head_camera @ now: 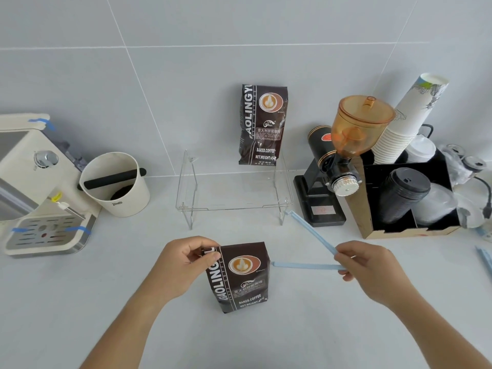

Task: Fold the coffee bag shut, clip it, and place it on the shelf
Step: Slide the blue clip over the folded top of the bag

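At lower centre, the left hand (183,265) pinched the folded top of the upright coffee bag (239,278), while the right hand (368,267) gripped the splayed blue sealing clip (308,265), which risked missing the fold if that pinch slipped.

Both hands (183,262) (370,267) forward, fingers pinched

On the coffee bag (241,278) pinched by the left hand (183,265), "BAKED.COFFEE" and "NET.WEIGHT" are printed. Beyond the hands, the second bag (262,125) is marked "AOLINGY", "BAKED.COFFEE", "NET.WEIGHT:454". The white bin's (119,187) small logo cannot be read.
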